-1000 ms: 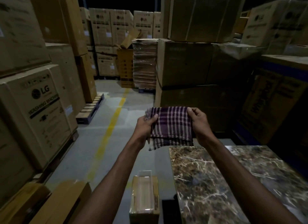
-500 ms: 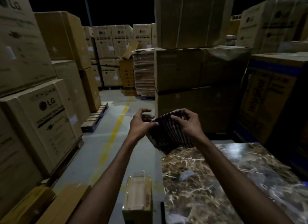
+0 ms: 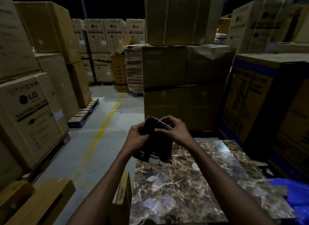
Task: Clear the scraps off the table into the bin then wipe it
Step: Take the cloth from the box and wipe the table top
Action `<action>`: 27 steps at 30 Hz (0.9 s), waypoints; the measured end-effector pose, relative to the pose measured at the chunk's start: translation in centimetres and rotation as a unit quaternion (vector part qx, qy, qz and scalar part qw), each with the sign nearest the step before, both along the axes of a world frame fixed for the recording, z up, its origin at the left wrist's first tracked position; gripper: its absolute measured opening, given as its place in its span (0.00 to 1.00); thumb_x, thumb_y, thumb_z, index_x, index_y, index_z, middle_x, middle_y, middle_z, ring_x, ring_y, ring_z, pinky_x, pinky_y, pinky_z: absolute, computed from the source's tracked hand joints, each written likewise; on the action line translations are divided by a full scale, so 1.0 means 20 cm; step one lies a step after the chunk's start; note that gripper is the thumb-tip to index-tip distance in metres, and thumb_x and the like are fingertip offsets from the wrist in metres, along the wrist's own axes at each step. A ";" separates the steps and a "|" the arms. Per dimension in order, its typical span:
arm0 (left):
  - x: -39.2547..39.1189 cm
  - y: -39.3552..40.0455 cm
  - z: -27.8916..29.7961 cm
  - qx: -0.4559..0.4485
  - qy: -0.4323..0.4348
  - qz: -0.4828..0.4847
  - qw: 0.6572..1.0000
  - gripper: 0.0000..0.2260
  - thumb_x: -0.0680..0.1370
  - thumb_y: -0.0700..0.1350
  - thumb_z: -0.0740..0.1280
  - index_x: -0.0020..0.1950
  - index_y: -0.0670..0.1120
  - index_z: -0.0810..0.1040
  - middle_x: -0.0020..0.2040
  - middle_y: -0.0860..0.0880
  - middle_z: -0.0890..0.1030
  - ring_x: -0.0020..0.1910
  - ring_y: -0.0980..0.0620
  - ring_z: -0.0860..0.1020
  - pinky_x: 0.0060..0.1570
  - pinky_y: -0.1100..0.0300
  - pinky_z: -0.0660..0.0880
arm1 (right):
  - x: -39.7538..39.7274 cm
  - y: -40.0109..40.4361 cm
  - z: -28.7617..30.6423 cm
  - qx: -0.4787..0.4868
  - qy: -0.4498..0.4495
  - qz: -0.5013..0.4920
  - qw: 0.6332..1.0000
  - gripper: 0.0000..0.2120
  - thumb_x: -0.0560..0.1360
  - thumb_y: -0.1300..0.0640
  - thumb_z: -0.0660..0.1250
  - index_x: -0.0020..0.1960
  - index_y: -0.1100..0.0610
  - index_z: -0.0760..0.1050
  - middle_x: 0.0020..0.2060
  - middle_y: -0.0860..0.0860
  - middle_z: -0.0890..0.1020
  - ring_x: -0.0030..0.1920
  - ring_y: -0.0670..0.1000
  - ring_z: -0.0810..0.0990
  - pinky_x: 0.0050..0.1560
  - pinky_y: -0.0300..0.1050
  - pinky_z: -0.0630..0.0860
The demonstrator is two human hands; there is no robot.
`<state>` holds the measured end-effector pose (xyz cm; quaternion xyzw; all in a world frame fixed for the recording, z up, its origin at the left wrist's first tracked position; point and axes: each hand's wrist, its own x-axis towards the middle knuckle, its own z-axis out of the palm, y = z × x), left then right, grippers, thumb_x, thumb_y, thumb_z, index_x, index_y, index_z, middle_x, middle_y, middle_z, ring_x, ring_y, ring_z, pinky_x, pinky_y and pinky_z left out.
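Note:
A dark purple checked cloth (image 3: 155, 146) hangs folded between both hands above the far left corner of the marble-patterned table (image 3: 209, 183). My left hand (image 3: 136, 137) grips the cloth's left side. My right hand (image 3: 175, 130) pinches its top fold from the right. The cloth's lower edge dangles just over the tabletop. A small round sticker (image 3: 196, 167) lies on the table. A narrow cardboard box (image 3: 122, 196) stands on the floor against the table's left side.
Stacked cardboard boxes (image 3: 185, 84) rise right behind the table, and more line the left (image 3: 31, 114) and right (image 3: 260, 97). A grey floor aisle with a yellow line (image 3: 103, 124) runs to the left. Something blue (image 3: 296, 194) lies at the table's right edge.
The cloth was spread flat between both hands a second ago; it is now folded over and bunched. The view has tilted down, showing more of the table.

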<state>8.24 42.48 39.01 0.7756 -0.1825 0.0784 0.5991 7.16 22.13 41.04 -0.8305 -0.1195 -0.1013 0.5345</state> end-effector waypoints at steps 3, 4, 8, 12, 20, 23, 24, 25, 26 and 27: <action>0.02 -0.05 -0.03 -0.043 0.022 0.010 0.999 0.19 0.74 0.26 0.70 0.53 0.49 0.85 0.46 0.55 0.88 0.49 0.56 0.86 0.47 0.62 0.82 | 0.03 -0.10 -0.05 0.053 0.023 -0.004 0.998 0.12 0.71 0.62 0.78 0.53 0.51 0.84 0.48 0.49 0.87 0.53 0.49 0.86 0.49 0.43 0.83; 0.03 -0.07 -0.04 -0.053 0.026 0.004 0.998 0.17 0.74 0.28 0.71 0.54 0.49 0.85 0.46 0.55 0.88 0.49 0.56 0.86 0.47 0.63 0.81 | 0.04 -0.12 -0.06 0.069 0.026 -0.008 0.997 0.12 0.72 0.65 0.77 0.52 0.54 0.84 0.48 0.52 0.87 0.52 0.51 0.86 0.49 0.44 0.82; 0.11 -0.12 -0.09 -0.118 0.058 0.005 0.991 0.07 0.80 0.42 0.72 0.58 0.45 0.84 0.50 0.50 0.88 0.51 0.53 0.86 0.48 0.62 0.81 | 0.08 -0.11 -0.10 0.161 0.034 -0.026 0.986 0.10 0.73 0.61 0.79 0.53 0.61 0.84 0.46 0.54 0.88 0.48 0.48 0.87 0.44 0.38 0.80; 0.23 -0.10 -0.24 -0.141 0.110 0.004 0.984 0.11 0.82 0.49 0.69 0.60 0.45 0.84 0.53 0.48 0.87 0.54 0.49 0.86 0.53 0.54 0.83 | 0.17 -0.03 -0.27 0.257 0.065 -0.051 0.963 0.13 0.75 0.57 0.78 0.58 0.58 0.83 0.51 0.52 0.88 0.54 0.50 0.87 0.54 0.46 0.84; 0.47 0.06 -0.87 -0.144 0.207 0.060 0.966 0.15 0.82 0.52 0.69 0.64 0.45 0.83 0.56 0.50 0.86 0.56 0.51 0.84 0.55 0.55 0.81 | 0.31 0.23 -1.07 0.232 0.187 -0.119 0.947 0.16 0.78 0.55 0.75 0.63 0.59 0.82 0.54 0.53 0.88 0.55 0.53 0.87 0.56 0.52 0.84; 0.56 0.15 -1.13 -0.113 0.258 0.073 0.957 0.12 0.82 0.48 0.70 0.61 0.42 0.82 0.54 0.49 0.86 0.58 0.47 0.84 0.53 0.57 0.80 | 0.38 0.30 -1.26 0.225 0.216 -0.169 0.935 0.13 0.78 0.56 0.76 0.61 0.58 0.83 0.52 0.51 0.88 0.52 0.50 0.88 0.51 0.46 0.85; 0.58 0.17 -1.21 -0.113 0.277 0.073 0.951 0.09 0.82 0.43 0.70 0.60 0.41 0.81 0.53 0.48 0.85 0.58 0.43 0.83 0.52 0.59 0.80 | 0.40 0.32 -1.33 0.218 0.221 -0.176 0.934 0.13 0.77 0.56 0.76 0.60 0.58 0.84 0.52 0.51 0.88 0.52 0.50 0.88 0.52 0.46 0.85; 0.60 0.20 -1.30 -0.110 0.299 0.069 0.946 0.07 0.80 0.38 0.70 0.58 0.41 0.79 0.52 0.45 0.84 0.58 0.40 0.82 0.53 0.58 0.80 | 0.41 0.33 -1.40 0.217 0.224 -0.179 0.933 0.12 0.77 0.57 0.76 0.60 0.57 0.84 0.52 0.51 0.88 0.53 0.50 0.87 0.52 0.47 0.85; 0.62 0.21 -1.37 -0.106 0.319 0.064 0.940 0.10 0.79 0.34 0.71 0.59 0.42 0.78 0.53 0.43 0.84 0.57 0.39 0.82 0.55 0.54 0.80 | 0.43 0.34 -1.47 0.217 0.232 -0.186 0.930 0.12 0.77 0.57 0.76 0.60 0.57 0.83 0.52 0.51 0.88 0.53 0.51 0.87 0.53 0.48 0.84; 0.62 0.23 -1.43 -0.093 0.340 0.058 0.934 0.13 0.78 0.33 0.71 0.60 0.43 0.77 0.55 0.41 0.83 0.56 0.41 0.82 0.57 0.51 0.80 | 0.42 0.35 -1.53 0.221 0.240 -0.193 0.925 0.11 0.78 0.58 0.76 0.59 0.57 0.83 0.51 0.51 0.88 0.53 0.51 0.87 0.52 0.48 0.84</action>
